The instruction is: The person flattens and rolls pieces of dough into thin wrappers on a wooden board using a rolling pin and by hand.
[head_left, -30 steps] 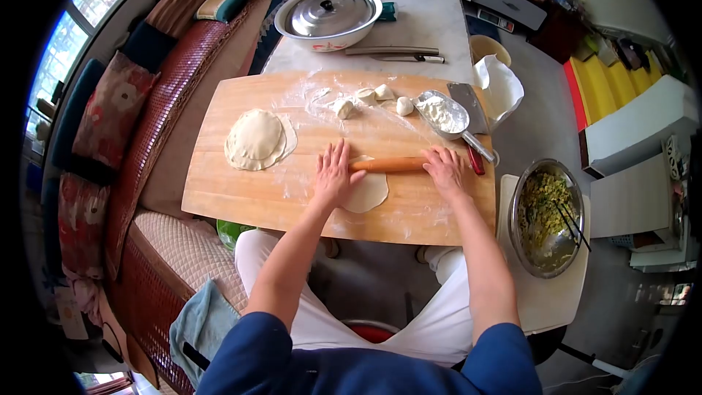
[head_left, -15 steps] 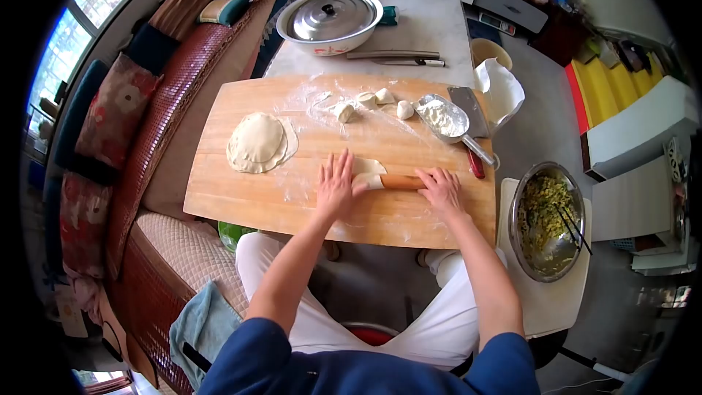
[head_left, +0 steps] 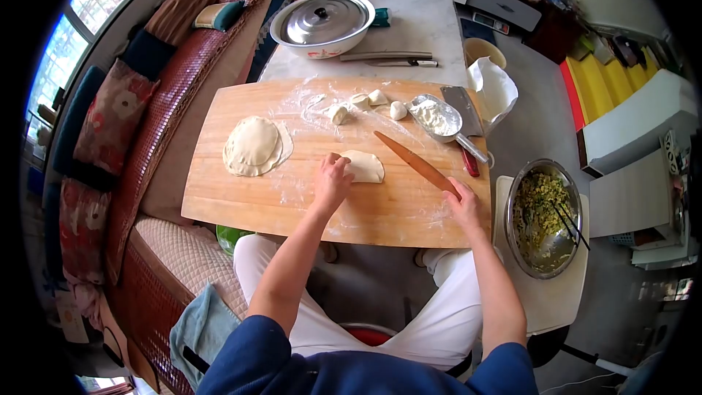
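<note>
My left hand (head_left: pixel 334 181) pinches the left edge of a flat piece of dough (head_left: pixel 363 167) on the wooden board (head_left: pixel 241 201). In my right hand (head_left: pixel 465 203) is the lower right end of a tapered wooden rolling pin (head_left: pixel 413 162), which slants up and left across the board, clear of the dough. A stack of round dough sheets (head_left: pixel 252 146) lies on the left of the board. Several small dough lumps, among them a round one (head_left: pixel 398 110), sit near the back edge amid scattered flour.
A metal scoop of flour (head_left: pixel 437 117) and a cleaver (head_left: pixel 463 108) lie at the board's back right. Behind the board stands a lidded basin (head_left: pixel 322 25) beside a knife (head_left: pixel 409 64). A steel bowl of chopped filling with chopsticks (head_left: pixel 543 219) is at the right.
The rolling pin has come off the dough and turned to a slant, held only by my right hand. My left hand has left the pin and closed on the dough's edge.
</note>
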The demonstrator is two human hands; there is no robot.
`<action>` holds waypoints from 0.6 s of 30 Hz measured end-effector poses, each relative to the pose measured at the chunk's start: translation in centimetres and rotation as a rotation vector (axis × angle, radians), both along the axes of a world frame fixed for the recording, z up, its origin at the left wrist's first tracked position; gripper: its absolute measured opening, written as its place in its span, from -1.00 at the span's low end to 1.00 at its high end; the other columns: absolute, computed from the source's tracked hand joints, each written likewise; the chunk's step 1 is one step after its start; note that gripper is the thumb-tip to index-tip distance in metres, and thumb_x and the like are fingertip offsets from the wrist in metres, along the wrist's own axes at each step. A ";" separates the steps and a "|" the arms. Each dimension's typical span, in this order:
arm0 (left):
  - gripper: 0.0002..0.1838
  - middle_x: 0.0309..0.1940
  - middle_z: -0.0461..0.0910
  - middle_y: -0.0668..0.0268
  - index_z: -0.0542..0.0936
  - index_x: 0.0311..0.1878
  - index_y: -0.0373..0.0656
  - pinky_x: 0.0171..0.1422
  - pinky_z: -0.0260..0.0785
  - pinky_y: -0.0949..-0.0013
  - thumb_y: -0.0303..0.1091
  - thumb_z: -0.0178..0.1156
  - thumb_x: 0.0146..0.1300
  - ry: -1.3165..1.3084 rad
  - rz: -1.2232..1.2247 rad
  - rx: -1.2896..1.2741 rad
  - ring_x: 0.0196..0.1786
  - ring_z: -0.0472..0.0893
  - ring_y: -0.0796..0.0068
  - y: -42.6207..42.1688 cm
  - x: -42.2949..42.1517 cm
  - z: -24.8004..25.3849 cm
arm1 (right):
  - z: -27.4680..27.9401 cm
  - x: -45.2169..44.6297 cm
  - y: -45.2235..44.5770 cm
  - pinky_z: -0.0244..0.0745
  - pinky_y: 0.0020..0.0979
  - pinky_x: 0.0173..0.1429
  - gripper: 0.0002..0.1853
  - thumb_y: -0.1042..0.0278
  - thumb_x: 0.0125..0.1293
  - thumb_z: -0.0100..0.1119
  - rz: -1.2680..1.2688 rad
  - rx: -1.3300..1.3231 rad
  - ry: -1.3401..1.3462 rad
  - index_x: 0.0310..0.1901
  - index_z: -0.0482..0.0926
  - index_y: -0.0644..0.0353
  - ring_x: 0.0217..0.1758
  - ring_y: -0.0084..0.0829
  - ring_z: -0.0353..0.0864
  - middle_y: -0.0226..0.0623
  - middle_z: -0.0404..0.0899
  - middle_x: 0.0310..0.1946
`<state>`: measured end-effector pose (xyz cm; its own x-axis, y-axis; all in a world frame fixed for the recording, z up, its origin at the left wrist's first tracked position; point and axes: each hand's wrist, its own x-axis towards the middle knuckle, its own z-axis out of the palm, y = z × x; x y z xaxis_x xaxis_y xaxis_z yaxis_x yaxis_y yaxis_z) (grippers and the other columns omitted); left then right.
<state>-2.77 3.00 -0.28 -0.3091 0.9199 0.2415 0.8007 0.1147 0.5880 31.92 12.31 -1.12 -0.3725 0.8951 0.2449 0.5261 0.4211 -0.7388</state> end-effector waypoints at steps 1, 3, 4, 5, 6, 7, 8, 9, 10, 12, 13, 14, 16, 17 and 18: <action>-0.59 0.00 0.58 0.10 0.67 -0.03 -0.21 0.18 0.45 0.10 -0.45 0.44 -0.03 0.012 0.017 -0.024 0.10 0.55 0.02 0.2 -0.1 -0.3 | -0.2 0.0 -0.1 0.55 -0.23 0.11 -0.57 0.30 0.26 0.37 -0.016 0.000 -0.028 0.17 0.62 0.15 0.06 -0.10 0.66 -0.17 0.68 0.01; -0.62 -0.04 0.60 0.08 0.68 -0.08 -0.22 0.13 0.48 0.11 -0.45 0.44 -0.05 0.016 0.043 -0.082 0.04 0.59 0.02 0.7 -0.4 -0.3 | -0.5 -0.1 -0.2 0.55 -0.20 0.09 -0.57 0.25 0.28 0.36 -0.046 0.000 -0.083 0.17 0.62 0.13 0.05 -0.10 0.66 -0.18 0.68 0.01; -0.64 -0.08 0.61 0.07 0.69 -0.10 -0.21 0.10 0.49 0.11 -0.46 0.44 -0.05 0.008 0.051 -0.118 0.00 0.61 0.02 1.1 -0.4 0.0 | -0.7 -0.3 -0.2 0.55 -0.20 0.09 -0.57 0.23 0.30 0.35 -0.045 0.015 -0.072 0.18 0.61 0.13 0.05 -0.09 0.66 -0.18 0.68 0.00; -0.65 -0.13 0.62 0.07 0.70 -0.12 -0.21 0.06 0.51 0.11 -0.46 0.43 -0.06 0.000 0.059 -0.156 -0.04 0.64 0.03 1.2 -0.5 0.2 | -0.9 -0.5 -0.1 0.55 -0.19 0.08 -0.57 0.20 0.31 0.34 -0.045 0.027 -0.061 0.18 0.61 0.12 0.05 -0.09 0.66 -0.19 0.68 0.00; -0.66 -0.17 0.63 0.07 0.70 -0.13 -0.20 0.02 0.52 0.12 -0.46 0.43 -0.07 -0.015 0.032 -0.189 -0.09 0.65 0.04 1.2 -0.6 0.0 | -1.1 -0.6 -0.2 0.55 -0.19 0.08 -0.57 0.18 0.32 0.33 -0.046 0.038 -0.050 0.18 0.61 0.11 0.05 -0.08 0.65 -0.19 0.68 0.00; -0.67 -0.22 0.64 0.08 0.71 -0.15 -0.19 -0.01 0.53 0.12 -0.46 0.42 -0.07 -0.030 0.006 -0.218 -0.13 0.66 0.04 1.3 -0.9 -0.1 | -1.1 -0.6 -0.2 0.55 -0.19 0.08 -0.57 0.17 0.33 0.32 -0.046 0.035 -0.051 0.19 0.61 0.11 0.05 -0.08 0.65 -0.19 0.68 0.00; -0.68 -0.27 0.64 0.08 0.72 -0.16 -0.17 -0.05 0.54 0.13 -0.47 0.42 -0.07 -0.045 -0.020 -0.246 -0.17 0.67 0.05 1.3 -1.1 -0.2 | -1.1 -0.5 -0.1 0.55 -0.19 0.08 -0.57 0.16 0.33 0.32 -0.045 0.034 -0.051 0.19 0.61 0.11 0.05 -0.08 0.65 -0.19 0.68 0.00; -0.72 -0.30 0.64 0.11 0.71 -0.18 -0.17 -0.09 0.53 0.15 -0.46 0.41 -0.05 -0.038 -0.029 -0.235 -0.21 0.67 0.09 1.3 -1.1 -0.3 | -1.0 -0.5 -0.1 0.55 -0.19 0.08 -0.57 0.15 0.34 0.31 -0.044 0.033 -0.051 0.19 0.60 0.11 0.05 -0.08 0.65 -0.18 0.68 0.00; -0.75 -0.34 0.64 0.14 0.71 -0.20 -0.16 -0.12 0.53 0.17 -0.46 0.41 -0.03 -0.030 -0.037 -0.225 -0.25 0.67 0.13 1.1 -1.1 -0.5 | -0.9 -0.5 -0.1 0.54 -0.19 0.08 -0.57 0.15 0.34 0.31 -0.043 0.051 -0.060 0.19 0.60 0.12 0.05 -0.08 0.65 -0.18 0.68 0.01; -0.78 -0.35 0.64 0.18 0.72 -0.22 -0.14 -0.13 0.53 0.18 -0.46 0.39 -0.01 -0.036 -0.066 -0.225 -0.26 0.67 0.16 0.6 -1.0 -0.2 | -0.9 -0.5 -0.3 0.54 -0.19 0.08 -0.57 0.14 0.35 0.30 -0.040 0.086 -0.078 0.19 0.60 0.12 0.05 -0.07 0.65 -0.17 0.67 0.01; -0.79 -0.32 0.65 0.19 0.73 -0.23 -0.11 -0.11 0.53 0.18 -0.48 0.37 -0.01 -0.050 -0.087 -0.238 -0.24 0.67 0.16 0.3 -0.8 0.4 | -1.0 -0.6 -0.3 0.54 -0.18 0.08 -0.57 0.14 0.36 0.30 -0.050 0.092 -0.072 0.19 0.60 0.12 0.04 -0.07 0.65 -0.16 0.67 0.01; -0.78 -0.29 0.65 0.20 0.74 -0.23 -0.09 -0.10 0.53 0.17 -0.49 0.36 -0.02 -0.064 -0.108 -0.250 -0.22 0.68 0.16 0.0 -0.5 1.0 | -1.1 -0.6 -0.4 0.54 -0.18 0.08 -0.57 0.14 0.36 0.29 -0.059 0.097 -0.065 0.19 0.60 0.13 0.04 -0.06 0.65 -0.15 0.67 0.01; -0.84 -0.29 0.65 0.24 0.73 -0.26 -0.07 -0.12 0.53 0.19 -0.48 0.33 0.04 -0.059 -0.246 -0.148 -0.23 0.68 0.20 -1.6 -0.3 0.7 | -1.3 -0.6 -0.4 0.54 -0.18 0.08 -0.57 0.14 0.36 0.29 -0.066 0.112 -0.053 0.19 0.60 0.13 0.04 -0.06 0.65 -0.14 0.67 0.00; -0.86 -0.29 0.65 0.25 0.73 -0.28 -0.06 -0.13 0.53 0.21 -0.47 0.32 0.06 -0.055 -0.315 -0.096 -0.24 0.68 0.22 -2.5 -0.3 0.7 | -1.3 -0.6 -0.4 0.54 -0.18 0.08 -0.57 0.14 0.36 0.29 -0.064 0.123 -0.046 0.18 0.60 0.13 0.03 -0.05 0.65 -0.14 0.67 0.00; -0.88 -0.28 0.65 0.22 0.73 -0.27 -0.07 -0.13 0.53 0.21 -0.46 0.32 0.11 -0.148 -0.380 -0.129 -0.24 0.68 0.21 -3.3 -0.5 1.0 | -1.4 -0.6 -0.4 0.54 -0.17 0.07 -0.58 0.14 0.36 0.29 -0.064 0.133 -0.037 0.18 0.60 0.14 0.03 -0.05 0.65 -0.13 0.67 -0.01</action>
<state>-3.22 -0.26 0.71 0.0353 0.9948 0.0953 0.7080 -0.0922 0.7002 31.28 11.90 -2.54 -0.3267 0.8781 0.3497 0.5812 0.4784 -0.6583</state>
